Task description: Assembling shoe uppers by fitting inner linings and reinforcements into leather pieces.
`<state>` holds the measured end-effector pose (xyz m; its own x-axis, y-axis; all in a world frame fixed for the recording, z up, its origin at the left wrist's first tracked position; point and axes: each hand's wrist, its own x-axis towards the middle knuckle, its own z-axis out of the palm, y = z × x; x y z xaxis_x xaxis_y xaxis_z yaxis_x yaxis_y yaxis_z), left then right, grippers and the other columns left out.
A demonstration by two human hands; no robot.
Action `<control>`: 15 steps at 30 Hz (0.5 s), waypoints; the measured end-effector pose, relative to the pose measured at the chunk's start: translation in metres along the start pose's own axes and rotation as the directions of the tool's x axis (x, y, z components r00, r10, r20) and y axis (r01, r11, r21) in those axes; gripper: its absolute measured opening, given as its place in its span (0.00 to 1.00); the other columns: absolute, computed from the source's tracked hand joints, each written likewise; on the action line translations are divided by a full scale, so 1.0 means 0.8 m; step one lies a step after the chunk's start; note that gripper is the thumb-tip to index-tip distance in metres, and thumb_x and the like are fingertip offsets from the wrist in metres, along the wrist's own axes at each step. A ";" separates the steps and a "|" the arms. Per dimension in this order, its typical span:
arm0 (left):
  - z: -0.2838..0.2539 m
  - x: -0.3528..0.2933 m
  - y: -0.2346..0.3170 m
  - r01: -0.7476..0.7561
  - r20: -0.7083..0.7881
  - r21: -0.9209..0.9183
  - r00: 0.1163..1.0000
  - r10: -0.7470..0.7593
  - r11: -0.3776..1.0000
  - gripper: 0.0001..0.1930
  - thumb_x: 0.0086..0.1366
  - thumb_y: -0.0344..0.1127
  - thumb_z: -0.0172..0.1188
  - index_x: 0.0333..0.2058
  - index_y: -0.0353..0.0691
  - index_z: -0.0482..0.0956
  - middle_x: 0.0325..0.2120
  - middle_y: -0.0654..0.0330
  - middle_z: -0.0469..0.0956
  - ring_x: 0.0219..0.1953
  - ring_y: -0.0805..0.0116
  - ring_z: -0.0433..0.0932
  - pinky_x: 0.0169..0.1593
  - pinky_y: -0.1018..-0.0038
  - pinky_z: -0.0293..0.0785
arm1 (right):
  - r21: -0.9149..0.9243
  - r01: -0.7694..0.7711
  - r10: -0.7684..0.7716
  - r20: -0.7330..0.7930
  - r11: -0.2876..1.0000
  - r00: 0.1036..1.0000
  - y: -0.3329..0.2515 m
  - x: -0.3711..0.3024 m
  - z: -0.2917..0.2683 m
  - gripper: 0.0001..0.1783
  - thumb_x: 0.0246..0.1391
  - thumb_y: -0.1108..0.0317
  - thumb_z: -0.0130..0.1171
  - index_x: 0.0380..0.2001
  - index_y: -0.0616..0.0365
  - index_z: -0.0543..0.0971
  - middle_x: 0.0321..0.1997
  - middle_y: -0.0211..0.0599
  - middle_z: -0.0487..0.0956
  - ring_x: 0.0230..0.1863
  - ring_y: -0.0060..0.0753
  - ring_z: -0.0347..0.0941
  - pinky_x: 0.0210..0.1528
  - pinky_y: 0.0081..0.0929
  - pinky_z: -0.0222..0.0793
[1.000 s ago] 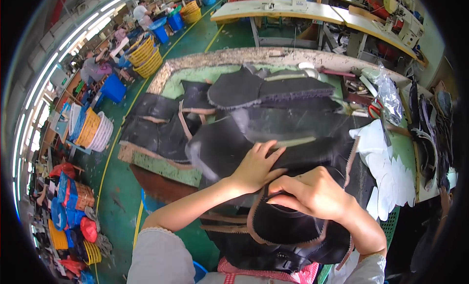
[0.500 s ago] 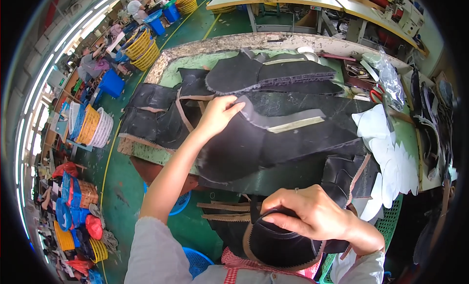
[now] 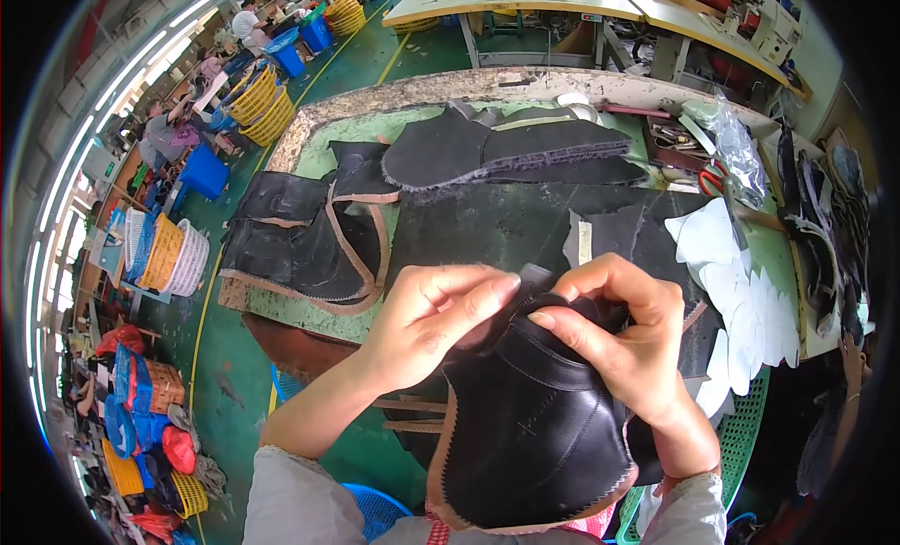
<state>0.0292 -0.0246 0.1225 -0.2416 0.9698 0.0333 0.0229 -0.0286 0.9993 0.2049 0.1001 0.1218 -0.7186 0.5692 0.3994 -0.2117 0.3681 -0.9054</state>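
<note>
**Both hands pinching the top edge of a black leather piece**

The green-topped counter [image 3: 309,306] in front of me carries the stock: a broad black sheet [image 3: 487,231] lies flat across its middle, a stack of dark cut pieces [image 3: 506,147] sits at the far side, and more tan-edged black pieces [image 3: 300,245] are spread to my left. White cut shapes [image 3: 741,292] fan out on the right edge, near red-handled scissors [image 3: 714,181].

The black leather piece [image 3: 534,423] I am working on hangs close to my body, below the counter edge, its pinked tan border running down both sides. I hold it up by its top so the rest drapes free and the seam lines face me.

My left hand [image 3: 427,315] comes in from the lower left, forearm angled up, thumb and forefingers closed on the upper edge of the piece. My right hand [image 3: 628,343] curls over from the right, wrist bent, fingers closed on the same edge just beside the left, so the two grips nearly meet at the top.
</note>
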 end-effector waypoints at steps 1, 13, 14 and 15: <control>0.002 -0.002 0.005 0.046 0.024 -0.041 0.999 -0.045 0.998 0.12 0.73 0.34 0.56 0.46 0.30 0.81 0.25 0.72 0.72 0.25 0.87 0.64 0.26 0.84 0.57 | -0.007 -0.014 0.014 0.002 1.000 1.000 -0.001 -0.001 -0.002 0.09 0.53 0.72 0.71 0.33 0.63 0.80 0.28 0.27 0.83 0.30 0.10 0.77 0.33 0.13 0.74; 0.010 -0.002 0.014 -0.160 0.063 0.194 0.987 0.151 0.968 0.11 0.72 0.28 0.56 0.47 0.25 0.79 0.27 0.66 0.77 0.30 0.86 0.72 0.30 0.85 0.69 | 0.049 -0.139 0.136 0.065 0.989 0.989 -0.005 0.003 -0.014 0.11 0.53 0.72 0.71 0.34 0.63 0.77 0.29 0.27 0.82 0.33 0.10 0.77 0.35 0.13 0.74; 0.011 -0.001 0.015 -0.158 0.058 0.209 0.987 0.149 0.965 0.11 0.72 0.28 0.56 0.47 0.25 0.79 0.26 0.67 0.77 0.29 0.86 0.71 0.30 0.85 0.68 | 0.034 -0.130 0.128 0.063 0.991 0.990 -0.005 0.003 -0.014 0.12 0.53 0.72 0.71 0.34 0.63 0.76 0.29 0.27 0.81 0.33 0.10 0.77 0.35 0.13 0.73; 0.011 -0.001 0.015 -0.157 0.056 0.208 0.987 0.148 0.965 0.11 0.72 0.28 0.56 0.47 0.25 0.79 0.26 0.67 0.77 0.29 0.86 0.71 0.30 0.85 0.68 | 0.033 -0.131 0.129 0.064 0.991 0.990 -0.006 0.003 -0.013 0.12 0.53 0.72 0.71 0.34 0.63 0.76 0.29 0.27 0.81 0.33 0.10 0.77 0.35 0.13 0.73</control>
<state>0.0380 -0.0240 0.1341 -0.1803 0.9669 0.1804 0.2619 -0.1295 0.9564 0.2115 0.1075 0.1282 -0.7810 0.5633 0.2696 -0.1376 0.2659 -0.9541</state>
